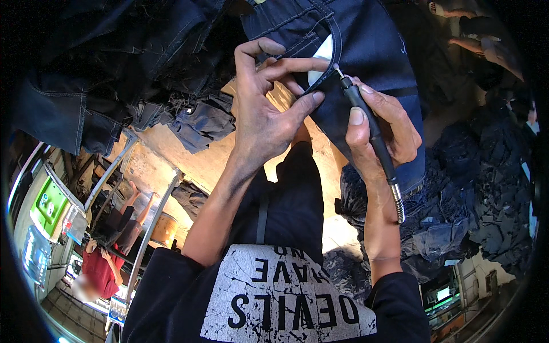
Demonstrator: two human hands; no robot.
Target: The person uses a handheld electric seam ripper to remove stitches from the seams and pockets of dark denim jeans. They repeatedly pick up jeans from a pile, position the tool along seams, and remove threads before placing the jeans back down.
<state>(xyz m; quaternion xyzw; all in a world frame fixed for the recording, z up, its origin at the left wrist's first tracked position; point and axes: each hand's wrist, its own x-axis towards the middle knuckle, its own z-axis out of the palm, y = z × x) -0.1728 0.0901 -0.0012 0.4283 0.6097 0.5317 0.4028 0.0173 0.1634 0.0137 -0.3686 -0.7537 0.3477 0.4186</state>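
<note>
Dark blue denim jeans hang in front of me, with a white patch of pocket lining showing at the curved, stitched pocket edge. My left hand holds that edge, its index finger stretched across the lining and its thumb under the lower part of the curve. In my right hand is a slim black rotary handpiece, gripped like a pen. Its thin metal tip meets the pocket edge close to my left index fingertip. A coiled metal spring forms the handpiece's rear end, beside my right forearm.
Dark denim garments are piled at upper left, and heaps of dark cloth lie at right. A person in a red shirt is at lower left, near metal poles and a green tray. Another person's limbs show at upper right.
</note>
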